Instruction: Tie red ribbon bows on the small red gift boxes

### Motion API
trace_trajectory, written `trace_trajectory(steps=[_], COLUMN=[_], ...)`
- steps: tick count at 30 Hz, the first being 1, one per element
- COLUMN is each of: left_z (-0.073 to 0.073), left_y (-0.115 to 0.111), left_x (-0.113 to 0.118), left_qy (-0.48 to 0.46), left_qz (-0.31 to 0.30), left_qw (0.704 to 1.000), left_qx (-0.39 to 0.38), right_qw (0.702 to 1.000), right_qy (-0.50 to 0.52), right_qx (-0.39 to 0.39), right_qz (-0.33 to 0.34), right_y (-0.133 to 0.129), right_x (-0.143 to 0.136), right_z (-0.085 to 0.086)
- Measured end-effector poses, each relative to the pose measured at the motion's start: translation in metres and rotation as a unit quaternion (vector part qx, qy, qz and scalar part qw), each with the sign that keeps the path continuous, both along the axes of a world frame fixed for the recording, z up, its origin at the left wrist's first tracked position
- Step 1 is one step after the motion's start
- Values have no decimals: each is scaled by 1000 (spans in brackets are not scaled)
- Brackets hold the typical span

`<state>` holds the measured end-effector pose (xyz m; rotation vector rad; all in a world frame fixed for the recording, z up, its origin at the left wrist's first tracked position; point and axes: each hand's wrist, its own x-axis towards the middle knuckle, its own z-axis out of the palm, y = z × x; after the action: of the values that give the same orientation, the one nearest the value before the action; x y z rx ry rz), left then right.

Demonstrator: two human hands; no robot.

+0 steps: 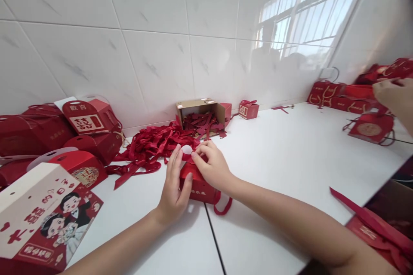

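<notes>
A small red gift box (204, 190) with gold lettering stands on the white table in front of me. My left hand (176, 184) holds its left side, with the fingers upright along it and the thumb across the front. Over the top, my right hand (211, 163) has thumb and fingers pinched at the box's top edge; exactly what lies between them is partly hidden. A pale rounded flap (186, 150) sticks up between my two hands. From the box's right end hangs a loop of red ribbon (222, 211).
Red ribbons (155, 146) lie heaped behind the box, beside an open carton (220, 114) of dark red pieces. Finished-looking boxes (87, 116) crowd the left. One small box (248, 110) stands by the wall. At right, another person's hand (395, 99) is near red boxes (371, 128).
</notes>
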<state>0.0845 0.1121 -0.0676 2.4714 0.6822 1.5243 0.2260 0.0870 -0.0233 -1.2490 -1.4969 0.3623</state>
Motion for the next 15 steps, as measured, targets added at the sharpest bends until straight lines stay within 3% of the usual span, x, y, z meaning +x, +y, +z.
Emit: trace_trajectory(steps=[7, 15], left_z=[4, -1], left_y=[-14, -51], left_x=[-1, -6], left_qy=[21, -1], left_qz=[14, 37], left_qw=[999, 999], left_qx=[27, -16], right_qw=[998, 997], right_qy=[-38, -62], right_qx=[-12, -19], right_qz=[-39, -37], right_y=[-15, -51], right_x=[-4, -9], right_z=[8, 12])
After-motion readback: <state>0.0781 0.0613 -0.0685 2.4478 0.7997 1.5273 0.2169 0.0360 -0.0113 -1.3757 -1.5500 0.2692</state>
